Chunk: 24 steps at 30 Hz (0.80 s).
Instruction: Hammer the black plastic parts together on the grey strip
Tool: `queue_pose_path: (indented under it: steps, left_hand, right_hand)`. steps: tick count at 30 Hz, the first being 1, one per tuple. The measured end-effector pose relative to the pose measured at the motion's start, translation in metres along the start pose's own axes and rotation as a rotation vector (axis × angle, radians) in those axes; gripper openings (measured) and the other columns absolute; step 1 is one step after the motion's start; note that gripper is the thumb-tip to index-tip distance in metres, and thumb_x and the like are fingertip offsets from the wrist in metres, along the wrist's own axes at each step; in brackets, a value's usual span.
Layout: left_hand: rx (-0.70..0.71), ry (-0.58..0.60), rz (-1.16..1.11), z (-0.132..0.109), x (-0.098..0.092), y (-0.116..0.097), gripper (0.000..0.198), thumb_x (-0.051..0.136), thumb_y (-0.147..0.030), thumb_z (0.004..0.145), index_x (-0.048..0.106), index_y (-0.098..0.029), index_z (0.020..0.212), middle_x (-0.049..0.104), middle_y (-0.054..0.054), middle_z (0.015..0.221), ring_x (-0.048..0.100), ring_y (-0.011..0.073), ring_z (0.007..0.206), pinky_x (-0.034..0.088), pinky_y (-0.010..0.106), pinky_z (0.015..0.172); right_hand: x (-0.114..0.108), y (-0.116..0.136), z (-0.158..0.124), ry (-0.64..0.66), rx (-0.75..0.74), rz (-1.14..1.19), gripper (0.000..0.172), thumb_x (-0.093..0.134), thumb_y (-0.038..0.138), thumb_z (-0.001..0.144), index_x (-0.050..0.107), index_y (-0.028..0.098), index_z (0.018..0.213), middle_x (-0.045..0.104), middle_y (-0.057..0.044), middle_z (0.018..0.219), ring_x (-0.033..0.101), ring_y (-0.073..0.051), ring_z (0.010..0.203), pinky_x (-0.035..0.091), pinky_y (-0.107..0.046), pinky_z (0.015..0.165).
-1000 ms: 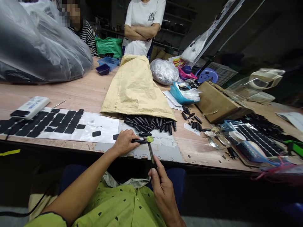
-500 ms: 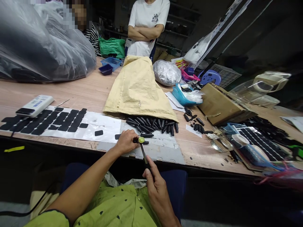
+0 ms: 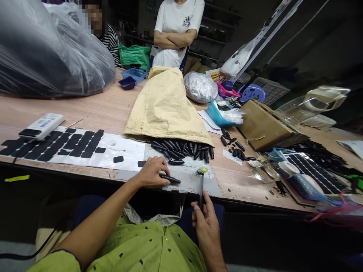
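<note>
My left hand rests on a grey plate at the table's near edge, fingers closed on a slim black rod-shaped part that lies flat on the plate. My right hand is below the table edge, gripping the handle of a small hammer with a yellow-green head; the head is over the plate, to the right of the black part. A pile of similar black parts lies just beyond the plate, at the mouth of a tan sack.
White sheets with black pads and a white remote lie to the left. A cardboard box, tape roll and solar panels crowd the right. Big plastic bags fill the far left. Two people are across the table.
The hammer head was on the black part beside my left hand; my right hand has swung it away to the right. My left hand has slid slightly toward me with the part.
</note>
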<state>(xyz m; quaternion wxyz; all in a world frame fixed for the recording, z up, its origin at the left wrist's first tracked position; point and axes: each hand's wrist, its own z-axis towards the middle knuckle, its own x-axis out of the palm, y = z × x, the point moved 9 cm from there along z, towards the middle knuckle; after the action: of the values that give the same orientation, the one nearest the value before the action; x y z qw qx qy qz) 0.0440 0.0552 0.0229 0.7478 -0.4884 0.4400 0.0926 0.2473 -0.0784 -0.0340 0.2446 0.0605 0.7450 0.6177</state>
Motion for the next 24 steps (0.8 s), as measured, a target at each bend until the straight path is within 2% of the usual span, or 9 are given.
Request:
queue_pose_path:
  steps: [3, 5, 10, 13, 15, 17, 19, 21, 24]
  left_hand:
    - [0.160, 0.109, -0.028, -0.016, 0.007, -0.018, 0.018, 0.085, -0.035, 0.066, 0.078, -0.028, 0.081, 0.061, 0.003, 0.118, 0.052, 0.0257, 0.112, 0.039, 0.040, 0.099]
    - [0.214, 0.146, -0.009, -0.027, 0.012, -0.024, 0.019, 0.087, -0.035, 0.064, 0.078, -0.029, 0.080, 0.057, 0.002, 0.129, 0.047, 0.0294, 0.122, 0.035, 0.044, 0.106]
    - [0.233, 0.140, 0.074, -0.042, 0.019, -0.028, 0.022, 0.087, -0.028, 0.061, 0.076, -0.028, 0.080, 0.050, 0.003, 0.142, 0.040, 0.0351, 0.132, 0.030, 0.052, 0.110]
    - [0.201, 0.158, -0.021, -0.036, 0.014, -0.024, 0.024, 0.085, -0.036, 0.065, 0.074, -0.026, 0.084, 0.054, 0.004, 0.137, 0.044, 0.0328, 0.128, 0.036, 0.049, 0.106]
    - [0.135, 0.085, -0.109, -0.022, -0.001, -0.014, 0.023, 0.080, -0.038, 0.072, 0.071, -0.024, 0.087, 0.060, 0.005, 0.126, 0.052, 0.0279, 0.118, 0.044, 0.043, 0.099]
    - [0.022, -0.108, -0.099, -0.003, -0.025, 0.005, 0.018, 0.072, -0.031, 0.079, 0.067, -0.021, 0.092, 0.065, 0.006, 0.113, 0.056, 0.0239, 0.106, 0.048, 0.039, 0.091]
    - [-0.091, -0.300, 0.037, 0.012, -0.048, 0.025, 0.021, 0.068, -0.022, 0.081, 0.065, -0.020, 0.101, 0.065, 0.006, 0.106, 0.056, 0.0238, 0.101, 0.047, 0.041, 0.090]
    - [-0.153, -0.355, 0.194, 0.027, -0.056, 0.039, 0.028, 0.068, -0.018, 0.080, 0.065, -0.019, 0.108, 0.064, 0.008, 0.108, 0.054, 0.0264, 0.103, 0.046, 0.042, 0.091]
    - [-0.199, -0.315, 0.348, 0.041, -0.055, 0.052, 0.023, 0.067, -0.017, 0.080, 0.068, -0.019, 0.103, 0.063, 0.009, 0.106, 0.052, 0.0289, 0.105, 0.045, 0.042, 0.088]
  right_hand:
    - [0.005, -0.011, 0.000, 0.041, 0.118, 0.014, 0.080, 0.064, 0.048, 0.082, 0.034, 0.024, 0.153, 0.054, 0.005, 0.070, 0.047, -0.012, 0.054, 0.043, -0.022, 0.045]
    - [0.008, -0.012, -0.001, 0.054, 0.129, 0.026, 0.082, 0.064, 0.049, 0.081, 0.034, 0.024, 0.153, 0.058, 0.003, 0.074, 0.049, -0.013, 0.055, 0.044, -0.023, 0.046]
    - [0.009, -0.013, -0.002, 0.052, 0.145, 0.032, 0.084, 0.063, 0.050, 0.081, 0.031, 0.025, 0.155, 0.058, 0.004, 0.072, 0.048, -0.012, 0.053, 0.042, -0.022, 0.044]
    - [0.009, -0.014, -0.002, 0.054, 0.148, -0.003, 0.082, 0.062, 0.051, 0.083, 0.031, 0.026, 0.155, 0.057, 0.005, 0.072, 0.046, -0.012, 0.053, 0.040, -0.022, 0.045]
    - [0.009, -0.014, -0.002, 0.050, 0.143, -0.012, 0.080, 0.061, 0.051, 0.083, 0.033, 0.027, 0.154, 0.057, 0.004, 0.075, 0.045, -0.011, 0.053, 0.040, -0.023, 0.046]
    - [0.009, -0.015, -0.002, 0.043, 0.129, -0.002, 0.078, 0.062, 0.051, 0.083, 0.036, 0.027, 0.153, 0.057, 0.003, 0.077, 0.045, -0.011, 0.055, 0.041, -0.023, 0.048]
    - [0.009, -0.016, -0.002, 0.043, 0.117, 0.018, 0.078, 0.062, 0.050, 0.083, 0.036, 0.027, 0.153, 0.055, 0.004, 0.074, 0.045, -0.012, 0.055, 0.041, -0.023, 0.047]
    - [0.010, -0.018, -0.003, 0.047, 0.114, 0.042, 0.078, 0.062, 0.050, 0.084, 0.034, 0.027, 0.153, 0.051, 0.005, 0.068, 0.044, -0.012, 0.053, 0.040, -0.023, 0.046]
    - [0.011, -0.018, -0.004, 0.056, 0.105, 0.073, 0.078, 0.062, 0.050, 0.085, 0.033, 0.028, 0.154, 0.049, 0.006, 0.067, 0.042, -0.011, 0.052, 0.040, -0.023, 0.045]
